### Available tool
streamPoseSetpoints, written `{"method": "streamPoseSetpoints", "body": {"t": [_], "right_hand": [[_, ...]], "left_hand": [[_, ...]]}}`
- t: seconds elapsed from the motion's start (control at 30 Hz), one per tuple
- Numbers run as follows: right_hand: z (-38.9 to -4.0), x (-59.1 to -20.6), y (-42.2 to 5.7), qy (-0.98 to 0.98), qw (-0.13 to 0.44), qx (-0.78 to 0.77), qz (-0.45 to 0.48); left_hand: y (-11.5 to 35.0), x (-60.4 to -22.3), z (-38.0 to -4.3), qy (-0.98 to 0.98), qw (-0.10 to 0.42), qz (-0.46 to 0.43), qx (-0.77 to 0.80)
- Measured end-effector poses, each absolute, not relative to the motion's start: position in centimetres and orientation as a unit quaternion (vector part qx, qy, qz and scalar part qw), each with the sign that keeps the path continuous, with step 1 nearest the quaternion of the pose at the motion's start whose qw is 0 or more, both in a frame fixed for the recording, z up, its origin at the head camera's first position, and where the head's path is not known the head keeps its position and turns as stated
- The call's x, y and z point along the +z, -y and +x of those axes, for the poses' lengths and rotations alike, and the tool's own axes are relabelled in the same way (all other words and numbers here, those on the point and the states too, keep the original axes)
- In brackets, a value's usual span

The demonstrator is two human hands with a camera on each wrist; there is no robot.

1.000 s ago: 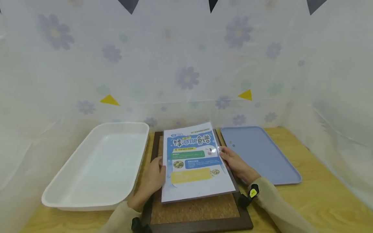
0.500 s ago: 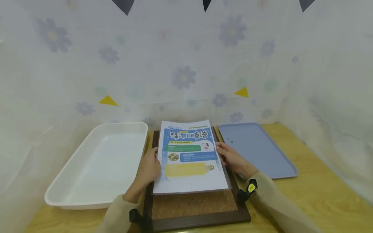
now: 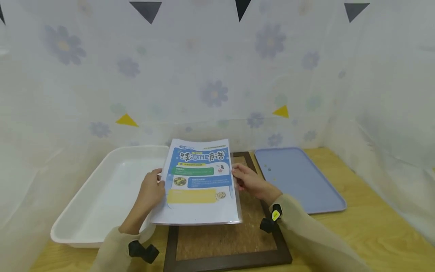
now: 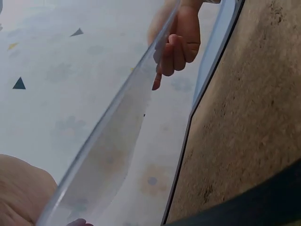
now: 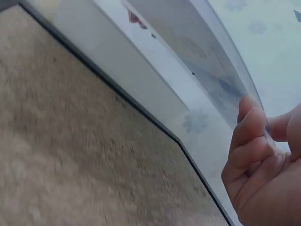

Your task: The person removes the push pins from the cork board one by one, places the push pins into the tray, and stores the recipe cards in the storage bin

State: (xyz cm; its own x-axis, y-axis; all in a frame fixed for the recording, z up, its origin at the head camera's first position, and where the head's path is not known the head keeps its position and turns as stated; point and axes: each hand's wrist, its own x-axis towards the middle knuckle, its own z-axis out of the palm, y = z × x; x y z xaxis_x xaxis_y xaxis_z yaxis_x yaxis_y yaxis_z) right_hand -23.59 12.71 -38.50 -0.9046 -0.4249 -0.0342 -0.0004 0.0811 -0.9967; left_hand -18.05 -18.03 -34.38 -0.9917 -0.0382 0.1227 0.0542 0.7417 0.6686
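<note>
Between both hands a printed sheet (image 3: 200, 177) in a clear glossy sleeve is held up, its blue, green and yellow print facing the head camera. My left hand (image 3: 149, 190) grips its left edge, and my right hand (image 3: 249, 182) pinches the right edge between thumb and curled fingers. In the right wrist view the sheet (image 5: 188, 52) bows slightly, with the right hand (image 5: 263, 165) at its edge. Below lies a cork board (image 3: 224, 241) in a dark brown frame, partly covered by the sheet. The sheet also overlaps the right side of the white tray (image 3: 102, 204).
A blue tray (image 3: 299, 177) with a few small bits on it lies right of the cork board. All of this stands on a wooden table (image 3: 367, 234). A pale flowered curtain (image 3: 217, 68) hangs behind and along the sides.
Both hands have carried the sheet to the left, off the middle of the cork board and partly over the white tray. More of the board's right side shows now.
</note>
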Motion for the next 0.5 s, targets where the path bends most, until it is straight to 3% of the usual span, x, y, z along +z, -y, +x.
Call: {"method": "streamPoseSetpoints", "body": {"t": [0.5], "right_hand": [[-24.16,-37.59,-12.94,-0.703,0.208,-0.662,-0.156]], "left_hand": [[18.07,-34.76,-18.02,0.929,0.056,0.042,-0.362]]}}
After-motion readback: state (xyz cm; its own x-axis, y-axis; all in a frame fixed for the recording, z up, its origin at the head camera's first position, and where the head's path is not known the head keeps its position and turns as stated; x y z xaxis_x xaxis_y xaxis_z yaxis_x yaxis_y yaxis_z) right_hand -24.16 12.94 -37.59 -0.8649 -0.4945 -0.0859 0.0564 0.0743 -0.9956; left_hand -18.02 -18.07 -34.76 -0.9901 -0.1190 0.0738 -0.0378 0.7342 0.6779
